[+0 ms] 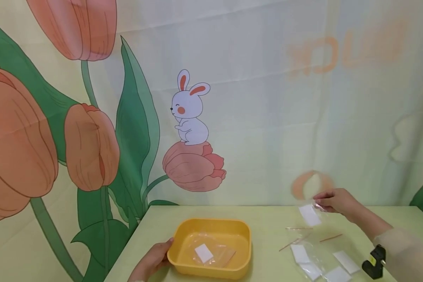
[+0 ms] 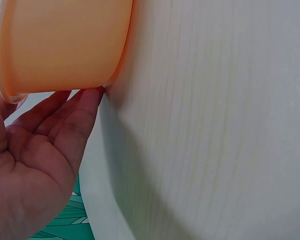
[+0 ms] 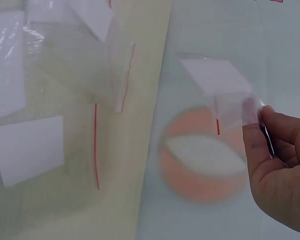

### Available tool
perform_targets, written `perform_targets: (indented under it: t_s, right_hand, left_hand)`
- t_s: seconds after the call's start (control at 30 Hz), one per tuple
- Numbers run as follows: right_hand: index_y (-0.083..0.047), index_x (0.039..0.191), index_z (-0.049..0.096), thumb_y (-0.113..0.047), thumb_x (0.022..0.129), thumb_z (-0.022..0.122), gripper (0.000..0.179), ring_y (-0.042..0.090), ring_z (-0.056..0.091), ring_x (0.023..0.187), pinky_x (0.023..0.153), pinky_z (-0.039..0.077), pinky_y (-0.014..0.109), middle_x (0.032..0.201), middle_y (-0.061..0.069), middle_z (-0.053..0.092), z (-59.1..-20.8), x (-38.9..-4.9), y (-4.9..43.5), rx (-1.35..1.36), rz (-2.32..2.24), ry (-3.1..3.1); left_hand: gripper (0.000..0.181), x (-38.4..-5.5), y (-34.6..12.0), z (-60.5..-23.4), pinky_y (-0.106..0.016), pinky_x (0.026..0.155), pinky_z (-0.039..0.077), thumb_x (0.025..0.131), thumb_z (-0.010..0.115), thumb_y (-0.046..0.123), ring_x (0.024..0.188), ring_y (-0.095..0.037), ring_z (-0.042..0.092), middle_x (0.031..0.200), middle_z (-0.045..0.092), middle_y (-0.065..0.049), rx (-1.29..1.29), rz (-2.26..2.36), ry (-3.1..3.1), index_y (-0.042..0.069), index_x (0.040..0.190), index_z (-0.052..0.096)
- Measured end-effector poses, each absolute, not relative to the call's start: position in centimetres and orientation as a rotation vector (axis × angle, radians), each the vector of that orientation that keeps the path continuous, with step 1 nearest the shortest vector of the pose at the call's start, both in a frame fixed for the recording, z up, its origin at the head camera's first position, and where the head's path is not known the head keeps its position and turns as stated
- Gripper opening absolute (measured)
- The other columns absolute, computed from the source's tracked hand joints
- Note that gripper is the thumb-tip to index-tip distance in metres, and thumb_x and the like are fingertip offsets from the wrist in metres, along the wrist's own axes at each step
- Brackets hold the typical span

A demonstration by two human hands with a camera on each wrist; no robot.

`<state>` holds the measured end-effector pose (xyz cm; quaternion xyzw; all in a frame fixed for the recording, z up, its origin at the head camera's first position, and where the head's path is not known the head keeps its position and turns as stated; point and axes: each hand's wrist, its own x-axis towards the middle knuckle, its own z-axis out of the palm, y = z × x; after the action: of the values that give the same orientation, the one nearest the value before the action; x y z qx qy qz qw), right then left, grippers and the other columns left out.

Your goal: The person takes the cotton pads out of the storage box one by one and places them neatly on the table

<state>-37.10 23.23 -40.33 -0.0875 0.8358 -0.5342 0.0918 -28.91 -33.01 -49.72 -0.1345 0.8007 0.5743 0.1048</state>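
My left hand (image 1: 153, 258) grips the left side of a yellow plastic tray (image 1: 244, 244) standing on the table. In the left wrist view the fingers (image 2: 82, 117) press against the outer wall, near the base, with the thumb by the rim. Inside the tray lies a clear zip bag (image 1: 203, 253) with a white card in it. My right hand (image 1: 340, 201) pinches another clear zip bag (image 1: 310, 214) by its edge, raised above the table; its white card shows through the plastic. The right wrist view shows thumb and fingers (image 3: 257, 145) closed on that bag.
Several more clear zip bags (image 1: 345, 261) with white cards and red seal strips lie partly overlapping on the table's right side. A cloth backdrop (image 1: 253, 137) printed with tulips and a rabbit hangs behind the pale table (image 1: 268, 219).
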Motion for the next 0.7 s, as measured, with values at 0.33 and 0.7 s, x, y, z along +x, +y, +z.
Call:
perform_targets:
  t_s: [0.33,0.7]
  right_hand:
    - [0.019,0.121,0.062,-0.001,0.103,0.055,0.028,0.0,0.07,0.08,0.075,0.06,0.021,0.09,-0.009,0.073,-44.0,-36.5,25.0,-0.178,-1.707,2.366]
    - [0.011,0.109,0.071,0.003,0.1,0.057,0.019,0.003,0.072,0.078,0.073,0.059,0.019,0.085,-0.007,0.075,-47.8,-36.2,26.9,-0.031,-1.883,2.173]
  left_hand:
    - [0.058,-29.0,-33.1,-49.7,-0.032,0.083,0.06,0.113,0.036,0.034,0.084,-0.013,0.068,0.1,0.075,-0.008,-0.383,1.679,2.367,-0.017,0.13,0.056]
    - [0.06,-28.7,-33.0,-49.7,-0.032,0.082,0.06,0.113,0.036,0.034,0.085,-0.012,0.068,0.099,0.075,-0.008,-0.386,1.673,2.375,-0.02,0.132,0.052]
